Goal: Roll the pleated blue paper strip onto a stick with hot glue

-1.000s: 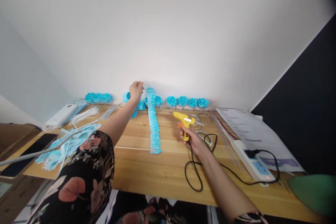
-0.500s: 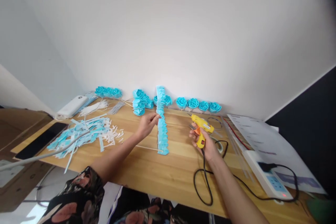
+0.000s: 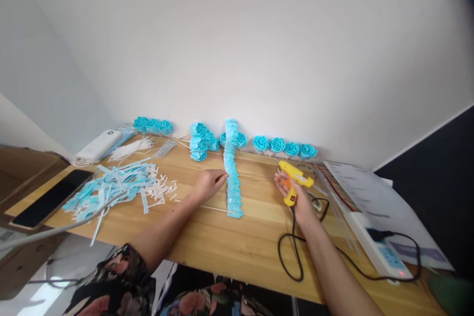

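Note:
A long strip of pleated light-blue paper (image 3: 233,185) runs from the wall toward the table's front. At its left edge, about midway, my left hand (image 3: 210,185) is closed with the fingertips pinched on the edge. A thin wooden stick (image 3: 202,206) lies with its right end on the strip's near end. Right of the strip, my right hand (image 3: 300,202) holds a yellow hot glue gun (image 3: 296,173) by its handle, fingers near the orange trigger. The nozzle points up and left, apart from the strip. Blue paper roses (image 3: 277,145) stand in a row along the wall.
Blue and white paper scraps (image 3: 122,185) cover the table's left part, beside a phone (image 3: 52,197) and a white power bank (image 3: 98,145). More blue flowers (image 3: 202,140) lie behind. At right, the gun's black cord (image 3: 280,252) loops toward a power strip (image 3: 374,242).
My left hand has slid down the strip's edge toward me. My right hand has moved slightly right with the glue gun, its fingers a little looser. The view has shifted slightly.

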Demonstrator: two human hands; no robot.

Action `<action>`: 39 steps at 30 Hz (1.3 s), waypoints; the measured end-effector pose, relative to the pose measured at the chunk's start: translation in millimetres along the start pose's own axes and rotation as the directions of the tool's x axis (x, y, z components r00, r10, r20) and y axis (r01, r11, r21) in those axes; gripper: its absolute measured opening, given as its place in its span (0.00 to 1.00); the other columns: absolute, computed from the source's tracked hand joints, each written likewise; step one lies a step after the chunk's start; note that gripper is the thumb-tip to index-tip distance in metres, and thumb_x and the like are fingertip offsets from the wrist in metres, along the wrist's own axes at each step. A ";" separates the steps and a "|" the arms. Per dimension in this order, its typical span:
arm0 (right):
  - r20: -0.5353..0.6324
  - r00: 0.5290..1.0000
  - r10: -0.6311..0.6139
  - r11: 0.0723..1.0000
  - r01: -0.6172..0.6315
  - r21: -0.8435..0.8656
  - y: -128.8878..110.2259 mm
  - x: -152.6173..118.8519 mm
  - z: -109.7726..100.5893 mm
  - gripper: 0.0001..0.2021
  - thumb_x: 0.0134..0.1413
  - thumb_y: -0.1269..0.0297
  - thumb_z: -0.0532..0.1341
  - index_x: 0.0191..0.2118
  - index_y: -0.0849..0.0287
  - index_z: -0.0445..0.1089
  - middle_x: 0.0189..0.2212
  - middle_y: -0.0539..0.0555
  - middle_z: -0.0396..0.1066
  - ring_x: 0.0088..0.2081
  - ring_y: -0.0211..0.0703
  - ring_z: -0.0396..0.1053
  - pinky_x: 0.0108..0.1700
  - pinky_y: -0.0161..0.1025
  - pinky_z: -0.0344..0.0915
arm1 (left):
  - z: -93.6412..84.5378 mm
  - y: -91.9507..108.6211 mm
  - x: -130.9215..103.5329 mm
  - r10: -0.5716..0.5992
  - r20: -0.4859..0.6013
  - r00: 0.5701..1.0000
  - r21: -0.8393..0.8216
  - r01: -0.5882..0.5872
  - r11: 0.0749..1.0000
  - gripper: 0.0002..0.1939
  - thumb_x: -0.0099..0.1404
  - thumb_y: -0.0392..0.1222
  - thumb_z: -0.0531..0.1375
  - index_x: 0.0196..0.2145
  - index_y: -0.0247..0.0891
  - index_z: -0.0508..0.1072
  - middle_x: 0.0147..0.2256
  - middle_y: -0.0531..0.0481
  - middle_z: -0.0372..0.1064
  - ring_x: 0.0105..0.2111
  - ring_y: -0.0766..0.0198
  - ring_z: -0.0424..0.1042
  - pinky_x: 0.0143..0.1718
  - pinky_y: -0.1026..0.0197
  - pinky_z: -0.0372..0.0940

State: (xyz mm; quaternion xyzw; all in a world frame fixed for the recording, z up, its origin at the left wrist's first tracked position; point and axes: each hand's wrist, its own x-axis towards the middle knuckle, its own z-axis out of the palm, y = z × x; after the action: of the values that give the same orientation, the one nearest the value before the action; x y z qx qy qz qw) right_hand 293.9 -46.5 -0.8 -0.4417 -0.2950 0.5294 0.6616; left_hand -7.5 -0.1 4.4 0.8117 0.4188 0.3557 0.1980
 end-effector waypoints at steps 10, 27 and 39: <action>0.193 0.981 -0.004 0.941 0.069 -0.330 -2.2 -21.0 10.2 0.14 0.48 0.53 0.66 0.35 0.59 0.76 0.31 0.55 0.79 0.30 0.45 0.75 0.39 0.43 0.71 | -1.9 -1.2 -1.2 0.064 0.088 0.994 0.066 -0.070 0.995 0.19 0.71 0.48 0.51 0.32 0.36 0.76 0.30 0.47 0.75 0.29 0.64 0.71 0.32 0.65 0.58; 0.518 0.855 -0.034 0.733 0.374 -0.568 -0.3 -72.2 114.6 0.19 0.61 0.48 0.54 0.39 0.59 0.74 0.34 0.52 0.76 0.37 0.44 0.73 0.40 0.38 0.67 | 4.7 46.7 -18.3 0.087 0.391 0.916 -0.627 0.196 0.754 0.27 0.59 0.63 0.61 0.34 0.32 0.71 0.30 0.47 0.71 0.29 0.64 0.69 0.31 0.63 0.65; 0.264 0.855 -0.446 0.037 0.312 -0.949 -26.4 -110.1 -2.0 0.16 0.63 0.59 0.54 0.50 0.59 0.72 0.47 0.62 0.74 0.50 0.55 0.69 0.54 0.51 0.61 | 1.4 59.8 -22.2 0.084 0.601 0.794 -0.605 0.384 0.698 0.30 0.62 0.66 0.56 0.27 0.31 0.71 0.26 0.46 0.71 0.26 0.67 0.68 0.29 0.64 0.63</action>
State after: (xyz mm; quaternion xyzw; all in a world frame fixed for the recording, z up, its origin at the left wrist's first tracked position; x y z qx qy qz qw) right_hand 278.0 -154.2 30.5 -0.6917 -0.6335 -0.0069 0.3466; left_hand 17.0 -52.5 31.4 0.7033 0.2376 0.1998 0.6395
